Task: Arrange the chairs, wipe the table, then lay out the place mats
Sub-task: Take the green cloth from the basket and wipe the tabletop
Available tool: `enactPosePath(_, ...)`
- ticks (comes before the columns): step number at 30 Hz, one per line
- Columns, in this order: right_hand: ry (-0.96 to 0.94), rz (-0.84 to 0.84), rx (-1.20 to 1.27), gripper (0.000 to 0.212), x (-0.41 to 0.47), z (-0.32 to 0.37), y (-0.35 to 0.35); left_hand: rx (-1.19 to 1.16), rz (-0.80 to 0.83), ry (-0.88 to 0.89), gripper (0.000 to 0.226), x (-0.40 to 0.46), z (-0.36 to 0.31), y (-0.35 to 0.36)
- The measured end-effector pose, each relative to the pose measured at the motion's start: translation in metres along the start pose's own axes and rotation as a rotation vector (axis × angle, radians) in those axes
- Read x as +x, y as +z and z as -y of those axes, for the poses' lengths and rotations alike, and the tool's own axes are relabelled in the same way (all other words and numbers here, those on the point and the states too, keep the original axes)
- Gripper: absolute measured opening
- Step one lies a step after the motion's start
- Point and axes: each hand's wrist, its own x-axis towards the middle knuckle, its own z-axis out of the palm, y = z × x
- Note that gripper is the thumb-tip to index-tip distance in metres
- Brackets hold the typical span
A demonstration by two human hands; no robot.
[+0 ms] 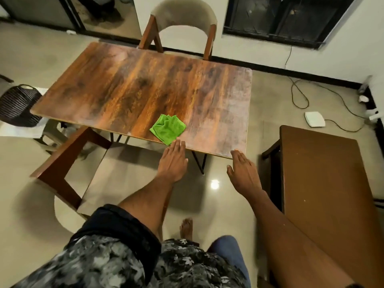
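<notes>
Right now neither hand holds anything; left hand [173,161] is flat, fingers straight and together, fingertips at the near edge of the table [128,88], just beside the green cloth [168,129]; whether they touch the cloth I cannot tell; right hand [243,173] is likewise spread and relaxed, fingertips reaching the same edge near the table's right corner; both arms extended forward.

Cloth lies folded, crumpled a bit, on the tabletop close to the near edge, right of centre; tabletop otherwise bare, pale dusty-looking haze toward the right end.

Chairs: far chair [184,28] is tucked at the opposite long side, upright; near chair [68,173] sits at the person's left, angled, seat partly under the near edge; place mats – none visible anywhere.

Judgement: chair step looks mostly done, wipe step about to start – cloth not yet picked up; next move calls for the left hand to slide forward and curl onto the cloth, then sweep the full top, right end especially; right hand could brace the edge so the light table doesn't shift.

Around it: brown side table [324,173] at right, dark woven basket [18,104] at left, cable [301,94] and white box [314,119] on the floor.
</notes>
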Motion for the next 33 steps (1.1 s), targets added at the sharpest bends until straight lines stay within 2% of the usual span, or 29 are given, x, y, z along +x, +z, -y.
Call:
enactPosePath(9, -0.176, 0.156, -0.037, 0.060, 0.096, 0.010, 0.020, -0.087, 0.037, -0.128, 0.076, 0.063, 0.008, 0.012)
enactPosePath(15, -0.347, 0.231, -0.020, 0.059, 0.191, 0.045, 0.053, -0.086, 0.067, -0.304, 0.073, 0.091, 0.067, 0.020)
enactPosePath(20, -0.411, 0.300, 0.036, 0.059, 0.241, 0.089, 0.102, -0.119, 0.002, -0.338, 0.070, 0.134, 0.104, 0.034)
enactPosePath(24, -0.324, 0.288, 0.107, 0.062, 0.273, 0.134, 0.148, -0.035, -0.063, -0.275, 0.063, 0.182, 0.141, 0.048)
enactPosePath(28, -0.122, 0.121, 0.113, 0.068, 0.307, 0.191, 0.196, -0.047, -0.219, -0.283, 0.060, 0.223, 0.175, 0.061)
enactPosePath(33, 0.091, -0.045, 0.013, 0.074, 0.346, 0.232, 0.217, -0.132, -0.307, -0.264, 0.060, 0.248, 0.211, 0.105)
